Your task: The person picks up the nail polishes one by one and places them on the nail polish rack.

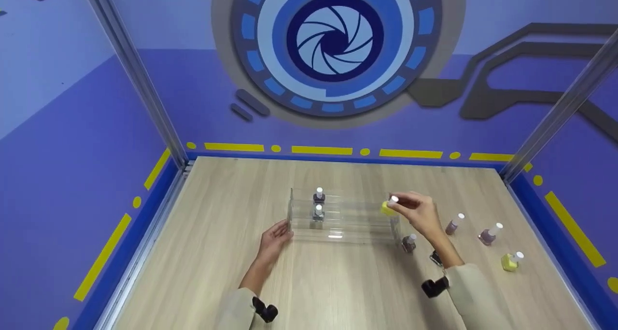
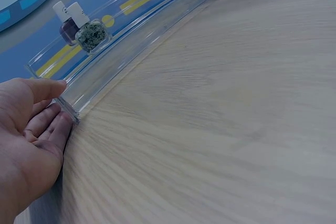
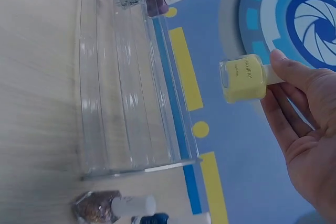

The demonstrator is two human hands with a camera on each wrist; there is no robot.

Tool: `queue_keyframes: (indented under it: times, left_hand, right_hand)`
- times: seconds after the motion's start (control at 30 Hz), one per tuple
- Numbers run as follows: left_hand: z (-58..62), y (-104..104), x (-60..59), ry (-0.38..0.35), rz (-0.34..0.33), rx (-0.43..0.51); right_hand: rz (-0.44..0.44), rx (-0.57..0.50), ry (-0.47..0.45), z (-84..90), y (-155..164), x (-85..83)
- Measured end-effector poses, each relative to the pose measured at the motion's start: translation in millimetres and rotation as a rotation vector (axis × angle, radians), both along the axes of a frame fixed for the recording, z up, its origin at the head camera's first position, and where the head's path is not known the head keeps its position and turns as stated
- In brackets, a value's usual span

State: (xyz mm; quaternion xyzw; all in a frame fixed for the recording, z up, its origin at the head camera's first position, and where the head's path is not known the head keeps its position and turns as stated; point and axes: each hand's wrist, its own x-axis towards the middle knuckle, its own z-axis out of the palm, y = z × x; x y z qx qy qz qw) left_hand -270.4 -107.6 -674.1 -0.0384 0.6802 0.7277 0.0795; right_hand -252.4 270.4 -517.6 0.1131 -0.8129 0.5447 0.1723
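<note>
My right hand [image 1: 419, 213] pinches a yellow nail polish bottle [image 3: 244, 78] by its white cap, holding it above the right end of a clear stepped display rack [image 1: 352, 236]. In the right wrist view the bottle lies sideways, clear of the rack. My left hand [image 1: 274, 243] holds the rack's left end, with thumb and fingertips at the end panel's corner in the left wrist view. Toward that end, a dark purple polish bottle [image 1: 319, 195] stands on the back step. A glittery dark-green polish bottle [image 2: 92, 36] stands on the step in front of it.
Right of the rack, on the wooden table [image 1: 338, 291], stand a brown glitter bottle [image 1: 409, 243], two mauve bottles [image 1: 451, 227] and another yellow bottle [image 1: 509, 262]. A dark bottle [image 1: 436, 257] is partly hidden by my right forearm. Printed panels [image 1: 338, 127] wall the table.
</note>
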Motion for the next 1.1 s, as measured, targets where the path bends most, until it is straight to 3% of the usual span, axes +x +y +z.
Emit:
queue_keyframes:
  times: [0.13, 0.3, 0.63, 0.83, 1.0, 1.1]
  left_hand:
    - [-4.0, 0, -0.5, -0.01, 0.013, -0.013]
    - [-4.5, 0, 0.3, -0.004, 0.02, -0.014]
    - [1.4, -3, 1.6, -0.006, 0.03, 0.037]
    - [3.2, -2, 0.0, -0.003, 0.027, 0.028]
    - [3.7, 0, -0.6, 0.0, 0.03, 0.025]
    - [1.4, 1, -0.9, -0.004, 0.028, 0.029]
  right_hand:
    - [0.057, 0.028, -0.032, 11.1, -19, -4.9]
    - [0.092, 0.056, -0.051, 9.9, -40, -13.0]
    - [0.242, 0.059, -0.04, -12.9, -82, -18.1]
    - [0.331, -0.006, -0.047, -28.4, -104, -19.3]
    - [0.338, -0.012, -0.023, -39.7, -120, -18.0]
    - [0.34, -0.014, -0.053, -45.8, -127, -14.4]
